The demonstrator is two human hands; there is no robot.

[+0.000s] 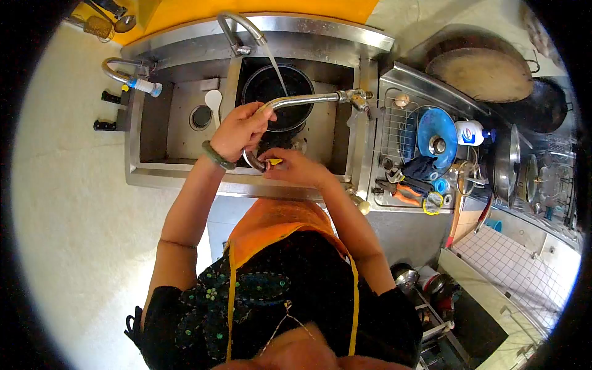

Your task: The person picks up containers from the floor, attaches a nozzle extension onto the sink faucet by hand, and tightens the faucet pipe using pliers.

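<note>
The metal spout is grasped at its bend by the left hand, its long axis aimed at the sink's right edge, its curled end (nearer the front edge) pinched by the right hand.

Sink, free room: left basin, floor between drain and left wall; right basin, strip right of black pot, under metal pipe. Obstacles: metal pipe, crossing above pot; back faucet with running water; white ladle, beside divider; left hand, right hand, toward front edge.
</note>
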